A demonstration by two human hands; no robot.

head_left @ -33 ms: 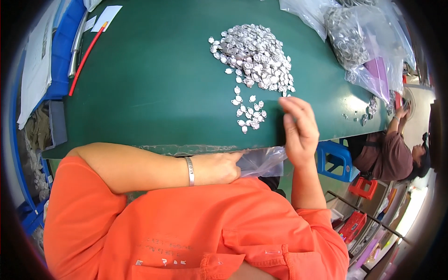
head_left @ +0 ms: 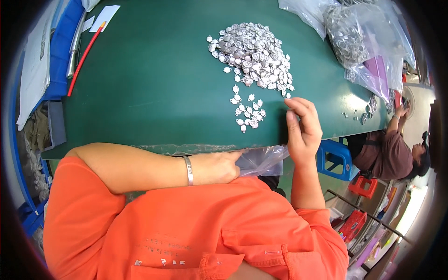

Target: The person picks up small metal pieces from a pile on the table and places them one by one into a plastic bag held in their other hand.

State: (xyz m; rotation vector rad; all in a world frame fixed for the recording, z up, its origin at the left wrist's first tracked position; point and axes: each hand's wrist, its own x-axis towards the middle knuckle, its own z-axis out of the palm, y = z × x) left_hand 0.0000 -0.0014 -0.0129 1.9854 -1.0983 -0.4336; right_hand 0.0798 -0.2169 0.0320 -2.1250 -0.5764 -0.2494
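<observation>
On the green table [head_left: 154, 93] lies a big heap of small silver metal charms [head_left: 254, 51], each with a little loop. A smaller group of the same charms [head_left: 249, 112] is spread nearer to me. My left hand [head_left: 217, 168] is closed on the edge of a clear plastic bag [head_left: 263, 161] below the table's front edge; part of its fingers is hidden. Above the table edge, to the right of the small group, hovers my right hand [head_left: 304, 128]. Its fingers are loosely bent, thumb apart, and nothing shows between them. One charm lies by its fingertips.
A red pencil-like stick [head_left: 86, 60] and a metal rod [head_left: 74, 51] lie at the left beside a blue tray [head_left: 59, 70]. Clear bags of metal parts [head_left: 345, 37] stand at the back right. A co-worker [head_left: 392, 154] sits beyond a blue stool [head_left: 336, 160].
My right hand has shifted slightly to the right, away from the small group of charms. My left hand keeps its place on the bag.
</observation>
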